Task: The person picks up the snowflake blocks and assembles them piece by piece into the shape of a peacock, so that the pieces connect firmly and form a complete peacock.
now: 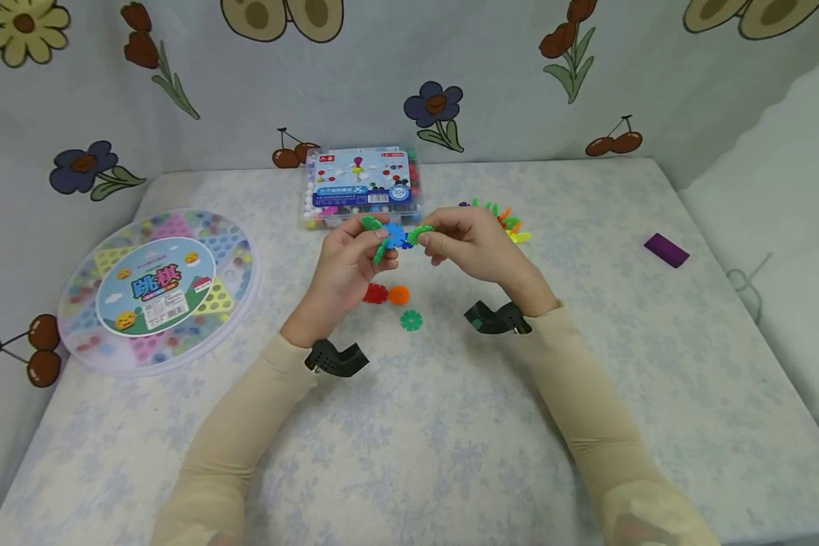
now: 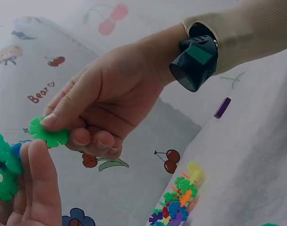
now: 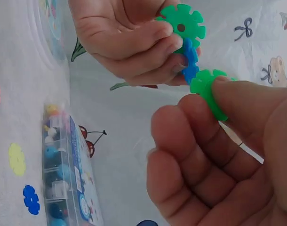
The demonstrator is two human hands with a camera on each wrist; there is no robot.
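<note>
Above the table, my left hand (image 1: 344,265) holds a small joined piece made of notched plastic snowflake discs. In it are a green disc (image 3: 194,23) and a blue disc (image 3: 189,66), partly covered by the fingers. From the other side, my right hand (image 1: 481,246) pinches a single green snowflake disc (image 3: 204,89) between thumb and forefinger. Its edge meets the blue disc in the right wrist view. On the table below lie a red disc (image 1: 376,293), an orange disc (image 1: 399,295) and another green disc (image 1: 412,321).
Behind the right hand sits a pile of mixed discs (image 2: 181,197). A clear bead box (image 1: 362,189) stands at the back, a round Chinese checkers set (image 1: 239,303) at the left. Far right lies a purple block (image 1: 666,250). A patterned cloth (image 1: 355,98) hangs behind.
</note>
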